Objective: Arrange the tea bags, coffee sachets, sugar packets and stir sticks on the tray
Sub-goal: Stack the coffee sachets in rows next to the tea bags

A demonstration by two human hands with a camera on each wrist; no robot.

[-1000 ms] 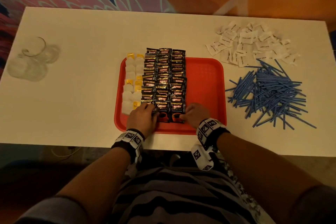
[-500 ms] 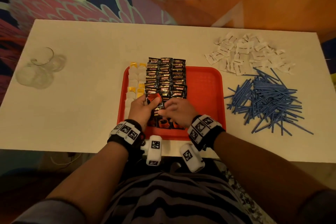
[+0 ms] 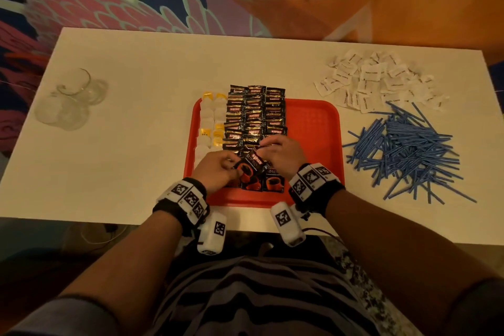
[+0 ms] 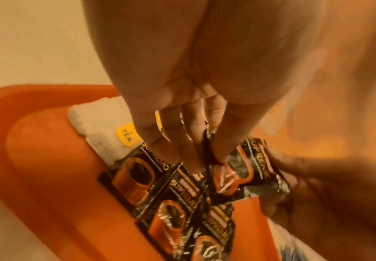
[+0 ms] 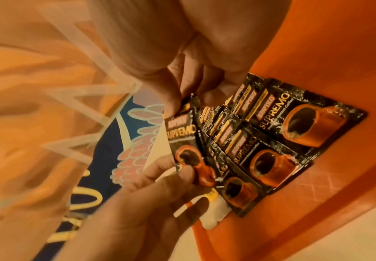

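Both hands pinch one coffee sachet (image 3: pixel 252 162) above the tray (image 3: pixel 313 123).
Left hand (image 3: pixel 215 169) nips its lower end, right hand (image 3: pixel 282 154) its top; light, floppy, slick foil, best gripped by the edges.

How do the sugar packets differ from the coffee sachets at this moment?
The sugar packets are white and lie in a loose pile on the table; the coffee sachets are black and sit in overlapping columns on the tray. No hand touches the sugar packets; both hands hold one lifted sachet.
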